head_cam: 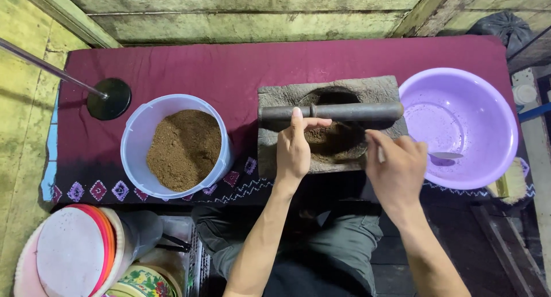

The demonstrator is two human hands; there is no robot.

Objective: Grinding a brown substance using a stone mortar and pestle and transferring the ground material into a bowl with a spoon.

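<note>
Plainly, from the head view, the left hand (294,153) rests thumb and fingers around the dark pestle (333,111) lying across the stone mortar (270,142) at the maroon cloth's (229,67) front edge; the right hand (396,168) pinches a spoon (445,155) over the purple basin (493,102); the pestle looks heavy, stiff, best gripped mid-shaft; brown powder fills the white tub (135,139) at left.

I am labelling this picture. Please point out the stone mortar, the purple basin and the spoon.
stone mortar (275,96): head view, top left rim.
purple basin (488,110): head view, inner right wall.
spoon (447,155): head view, bowl end.
</note>
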